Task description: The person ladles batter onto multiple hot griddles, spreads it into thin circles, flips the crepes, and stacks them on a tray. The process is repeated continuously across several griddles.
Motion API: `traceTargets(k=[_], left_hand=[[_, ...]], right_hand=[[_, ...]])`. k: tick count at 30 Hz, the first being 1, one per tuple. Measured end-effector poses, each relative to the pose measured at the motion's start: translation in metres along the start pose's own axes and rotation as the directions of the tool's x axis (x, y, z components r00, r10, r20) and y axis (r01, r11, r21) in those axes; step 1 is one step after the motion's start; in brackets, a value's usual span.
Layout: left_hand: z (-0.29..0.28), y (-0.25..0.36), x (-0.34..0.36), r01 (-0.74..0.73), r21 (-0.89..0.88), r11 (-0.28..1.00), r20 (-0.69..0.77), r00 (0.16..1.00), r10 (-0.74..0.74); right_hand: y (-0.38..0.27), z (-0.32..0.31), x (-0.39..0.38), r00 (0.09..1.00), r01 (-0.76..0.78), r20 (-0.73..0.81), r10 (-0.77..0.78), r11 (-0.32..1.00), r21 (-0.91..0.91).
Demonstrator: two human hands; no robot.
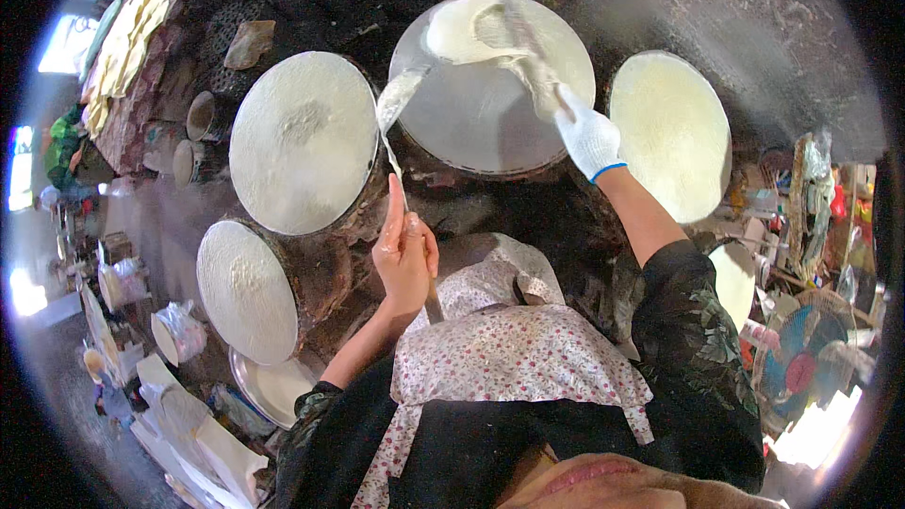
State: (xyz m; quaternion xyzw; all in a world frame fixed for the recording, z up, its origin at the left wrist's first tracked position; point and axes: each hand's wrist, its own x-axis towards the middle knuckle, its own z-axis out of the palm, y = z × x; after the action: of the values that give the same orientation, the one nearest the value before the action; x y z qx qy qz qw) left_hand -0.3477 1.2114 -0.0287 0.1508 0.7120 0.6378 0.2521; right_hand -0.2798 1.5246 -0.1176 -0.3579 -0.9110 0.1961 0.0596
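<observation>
My left hand (405, 254), bare and smeared with pale paste, is closed on a long-handled ladle (401, 99) coated in creamy batter, its index finger along the handle. The ladle's head is at the left rim of the middle round griddle (452, 132). My right hand (584, 132), in a white glove with a blue cuff, grips a flat spreader (537, 75), motion-blurred, over that griddle. Pale batter (457, 28) lies in an uneven band across the griddle's upper part, beneath the spreader.
Round griddles covered in pale layers stand around me: upper left (297, 146), lower left (245, 292) and right (669, 137). More pans sit partly hidden lower left (269, 386) and right (732, 283). Flat sheets (132, 47) lie upper left; a fan (801, 358) stands right, among clutter.
</observation>
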Motion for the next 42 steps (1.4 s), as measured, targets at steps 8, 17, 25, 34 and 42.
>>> traceTargets(k=[8,17,25,34,42], left_hand=[[0.045,-0.011,-0.024,-0.06,0.008,0.998,-0.115,0.992,0.061],[0.067,-0.009,-0.046,0.011,0.031,0.999,-0.187,0.982,-0.005],[0.066,-0.007,-0.057,0.117,-0.027,0.993,-0.223,0.967,-0.12],[0.053,-0.026,-0.062,0.181,-0.057,0.982,-0.255,0.948,-0.19],[0.043,-0.022,-0.043,0.266,0.08,0.961,-0.318,0.92,-0.228]], right_hand=[[0.021,-0.014,0.023,0.917,0.263,0.318,-0.242,0.965,-0.022],[0.038,-0.019,0.02,0.896,0.317,0.28,-0.345,0.938,0.143],[0.036,-0.033,0.039,0.974,0.097,0.178,-0.139,0.97,0.222],[0.049,0.005,0.056,0.96,0.007,0.262,-0.101,0.941,0.337],[0.043,-0.04,0.064,0.773,0.129,0.581,-0.256,0.959,0.253]])
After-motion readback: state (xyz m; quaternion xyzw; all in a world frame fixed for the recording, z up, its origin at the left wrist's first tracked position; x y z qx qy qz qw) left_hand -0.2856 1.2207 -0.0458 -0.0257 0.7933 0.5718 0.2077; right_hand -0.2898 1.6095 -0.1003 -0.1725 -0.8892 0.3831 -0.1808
